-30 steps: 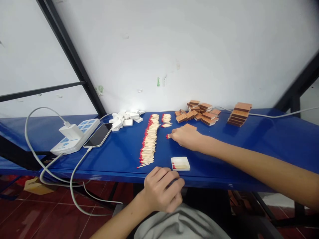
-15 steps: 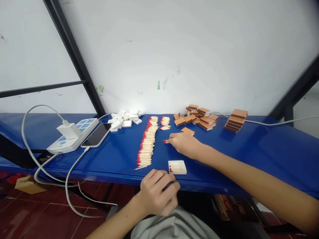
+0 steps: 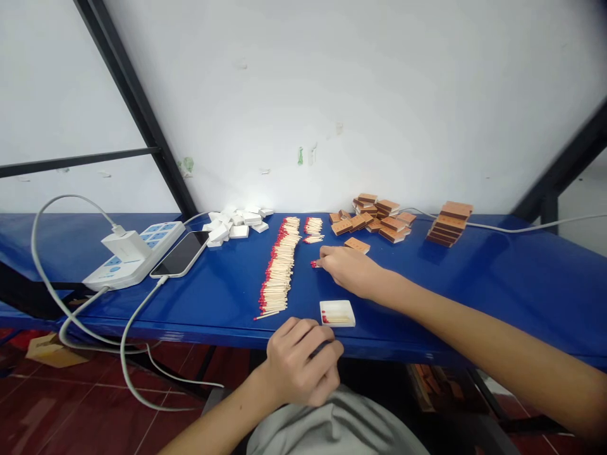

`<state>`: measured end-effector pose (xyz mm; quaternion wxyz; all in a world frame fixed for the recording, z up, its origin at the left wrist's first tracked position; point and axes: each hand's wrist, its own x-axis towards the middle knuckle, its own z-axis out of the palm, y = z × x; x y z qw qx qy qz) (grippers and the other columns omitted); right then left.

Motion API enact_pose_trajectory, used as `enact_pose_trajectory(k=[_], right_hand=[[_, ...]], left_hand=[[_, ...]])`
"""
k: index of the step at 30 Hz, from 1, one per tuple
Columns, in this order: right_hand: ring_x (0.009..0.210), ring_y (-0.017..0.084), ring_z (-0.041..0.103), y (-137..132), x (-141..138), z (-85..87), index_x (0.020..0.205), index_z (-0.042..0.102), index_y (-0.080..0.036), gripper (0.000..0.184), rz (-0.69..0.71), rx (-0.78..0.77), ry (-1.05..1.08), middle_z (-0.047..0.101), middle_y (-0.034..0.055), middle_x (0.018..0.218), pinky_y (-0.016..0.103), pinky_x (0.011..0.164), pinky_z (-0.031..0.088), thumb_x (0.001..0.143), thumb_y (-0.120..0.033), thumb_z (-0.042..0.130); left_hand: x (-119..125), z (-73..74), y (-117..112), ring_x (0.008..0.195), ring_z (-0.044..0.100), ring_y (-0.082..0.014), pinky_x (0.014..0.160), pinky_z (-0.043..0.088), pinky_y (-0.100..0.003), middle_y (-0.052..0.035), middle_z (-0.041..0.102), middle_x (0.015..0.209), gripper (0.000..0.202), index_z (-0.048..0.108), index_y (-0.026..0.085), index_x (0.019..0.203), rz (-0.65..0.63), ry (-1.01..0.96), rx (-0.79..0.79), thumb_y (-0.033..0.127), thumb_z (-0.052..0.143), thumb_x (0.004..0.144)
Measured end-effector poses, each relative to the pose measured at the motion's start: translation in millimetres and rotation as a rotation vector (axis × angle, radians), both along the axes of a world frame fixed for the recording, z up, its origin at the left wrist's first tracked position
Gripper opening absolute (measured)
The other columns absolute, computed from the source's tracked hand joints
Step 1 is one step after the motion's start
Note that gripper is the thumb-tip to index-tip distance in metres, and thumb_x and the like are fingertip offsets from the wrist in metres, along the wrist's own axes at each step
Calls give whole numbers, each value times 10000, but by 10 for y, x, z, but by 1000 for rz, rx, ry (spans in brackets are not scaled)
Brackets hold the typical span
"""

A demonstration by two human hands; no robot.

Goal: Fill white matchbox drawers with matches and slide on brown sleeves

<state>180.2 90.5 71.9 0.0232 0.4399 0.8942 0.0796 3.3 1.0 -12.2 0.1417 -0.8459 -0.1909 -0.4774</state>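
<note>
A pale, scuffed wall (image 3: 303,82) rises behind the blue table (image 3: 222,284) at which you sit. Your right hand (image 3: 348,268) is pinched on a few matches (image 3: 313,264) low over the surface; their red heads point left, out past your fingertips, and their sticks run roughly crosswise. From that hand, the open white tray (image 3: 337,307) lies toward you, near the table's front edge, its long axis also running left to right. The matches inside it have their heads at the left end too, so held sticks and tray look roughly parallel. Your left hand (image 3: 303,360) is the nearer one to the tray, just on your side of it, fingers loosely curled; you cannot tell whether they enclose anything.

To the left of the tray stretches a long row of matches (image 3: 279,268), with a small group (image 3: 313,229) beside its far end. One brown matchbox (image 3: 357,245) lies just beyond your right hand; a loose pile of matchboxes (image 3: 374,218) sits behind, against the wall. Farther left are white trays (image 3: 237,224), a phone (image 3: 181,254) and a power strip (image 3: 145,262).
</note>
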Motion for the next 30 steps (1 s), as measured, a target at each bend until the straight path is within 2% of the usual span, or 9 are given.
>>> enact_pose_trajectory(k=[2,4,8,15,20,24,27,30], right_hand=[[971,215,662,10,10,-28,1094,703,-95,358,14,10,37,638,168,1200,294,768,442,870,29,454],[1026,234,657,28,21,-64,1097,694,-93,344,7,11,57,662,173,1183,305,822,446,854,28,483],[949,259,683,39,18,-98,991,701,-108,267,-60,7,20,724,153,1001,314,770,450,861,-2,493],[981,234,682,33,24,-52,1195,691,-123,402,-13,-16,24,718,146,1058,303,781,455,887,-3,462],[949,200,670,81,71,-105,1154,713,-120,373,17,-3,91,706,136,1031,280,789,455,901,-15,462],[975,201,646,118,101,-156,1191,692,-127,382,47,-6,156,692,127,1044,287,815,448,914,-21,453],[965,202,622,149,112,-185,1225,665,-97,393,62,-14,194,670,140,1053,290,813,445,916,-15,436],[925,193,597,177,120,-218,1170,682,-72,367,72,-27,221,640,149,1048,284,808,450,914,-7,428]], left_hand=[[0,-2,1,692,577,-167,594,430,-297,-26,675,773,194,644,186,845,-1,4,1,103,513,728],[0,-5,-1,688,574,-166,590,427,-294,-28,672,770,193,644,187,841,-2,5,0,108,510,728],[-1,-9,-3,680,575,-161,588,422,-289,-26,671,770,205,646,196,843,1,1,-1,105,503,727],[-7,-9,-2,683,581,-167,600,417,-293,-27,672,777,194,641,188,851,-1,15,-6,100,507,742],[-7,-3,-4,685,580,-162,585,423,-290,-26,670,767,206,649,192,840,-2,4,-11,104,504,725],[-8,2,-5,689,576,-164,599,439,-294,-30,672,766,201,654,189,845,-2,10,-13,110,506,735],[-8,6,-7,687,576,-165,590,425,-295,-27,672,763,197,652,188,846,-5,9,-15,106,509,738],[-6,5,-6,685,576,-167,586,414,-297,-24,671,764,191,647,187,845,-10,8,-18,104,514,736]])
